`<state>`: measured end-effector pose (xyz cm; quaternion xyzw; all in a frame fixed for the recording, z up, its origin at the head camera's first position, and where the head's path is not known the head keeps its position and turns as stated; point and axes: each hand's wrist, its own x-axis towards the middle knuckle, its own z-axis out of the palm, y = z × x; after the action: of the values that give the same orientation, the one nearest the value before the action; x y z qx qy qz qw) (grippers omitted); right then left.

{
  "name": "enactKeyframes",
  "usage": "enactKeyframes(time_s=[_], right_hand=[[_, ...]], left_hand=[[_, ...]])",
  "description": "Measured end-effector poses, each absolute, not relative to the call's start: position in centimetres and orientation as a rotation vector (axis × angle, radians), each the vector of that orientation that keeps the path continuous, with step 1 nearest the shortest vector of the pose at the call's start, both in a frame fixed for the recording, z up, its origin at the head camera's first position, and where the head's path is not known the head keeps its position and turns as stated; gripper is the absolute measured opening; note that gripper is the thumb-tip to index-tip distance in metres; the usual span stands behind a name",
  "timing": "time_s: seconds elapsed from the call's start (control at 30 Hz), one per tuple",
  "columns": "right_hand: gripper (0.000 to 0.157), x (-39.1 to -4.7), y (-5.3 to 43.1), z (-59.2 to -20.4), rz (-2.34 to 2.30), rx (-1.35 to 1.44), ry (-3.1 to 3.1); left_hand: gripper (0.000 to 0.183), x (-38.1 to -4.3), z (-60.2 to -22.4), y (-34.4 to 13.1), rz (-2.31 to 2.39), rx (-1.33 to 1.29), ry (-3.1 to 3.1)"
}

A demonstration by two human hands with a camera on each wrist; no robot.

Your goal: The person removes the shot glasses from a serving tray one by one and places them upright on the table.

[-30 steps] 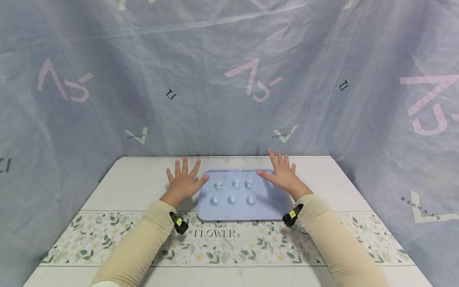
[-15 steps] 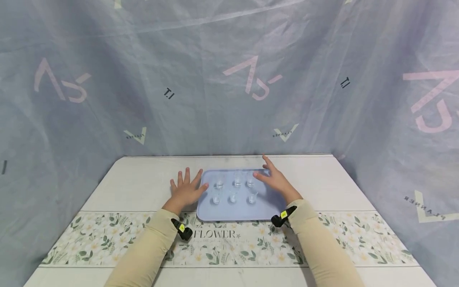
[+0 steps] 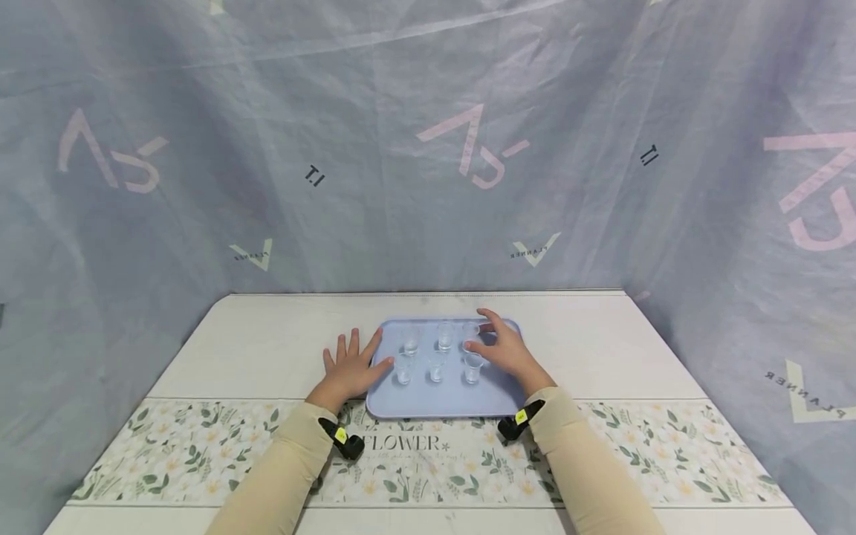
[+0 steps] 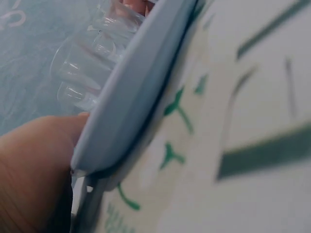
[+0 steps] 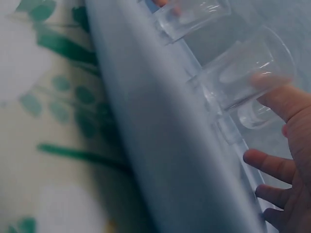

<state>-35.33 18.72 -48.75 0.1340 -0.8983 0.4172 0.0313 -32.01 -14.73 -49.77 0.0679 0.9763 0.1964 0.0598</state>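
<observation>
Several small clear cups stand upright in two rows on a pale blue tray [image 3: 428, 402]. My right hand [image 3: 510, 352] reaches over the tray's right part, its thumb and index finger spread on either side of the back right cup [image 3: 470, 333]. In the right wrist view the thumb shows behind the front right cup [image 5: 248, 73]; whether it touches the back cup I cannot tell. At the tray's left edge lies my left hand [image 3: 349, 375], fingers spread, its thumb reaching over the rim near the front left cup [image 3: 403, 371]. Most of that hand is outside the left wrist view.
A white table cover [image 3: 267, 334] with a flowered band [image 3: 200, 446] lies under the tray. Grey-blue cloth [image 3: 374, 148] hangs behind and at both sides. Two more cups, the back middle cup [image 3: 445, 338] and front middle cup [image 3: 436, 369], stand close to the right hand.
My right hand has come down and inward from above the tray's far right corner to the back right cup. The left hand has lowered toward the tray's left edge. The cups stay in place.
</observation>
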Motion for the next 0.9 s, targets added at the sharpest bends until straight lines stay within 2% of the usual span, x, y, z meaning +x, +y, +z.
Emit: enactKeyframes(time_s=[0.2,0.43,0.9], right_hand=[[0.064,-35.2,18.2,-49.0,1.181,0.534,-2.738],[0.047,-35.2,18.1,-49.3,1.058,0.563,-2.726],[0.041,-35.3,20.6,-48.9,1.073,0.489,-2.595]], left_hand=[[0.083,-32.4,-51.2,-15.0,0.598,0.228,2.992],[0.080,-32.3,-51.2,-14.8,0.636,0.232,2.999],[0.081,-31.9,-50.6,-14.7,0.616,0.227,3.020]])
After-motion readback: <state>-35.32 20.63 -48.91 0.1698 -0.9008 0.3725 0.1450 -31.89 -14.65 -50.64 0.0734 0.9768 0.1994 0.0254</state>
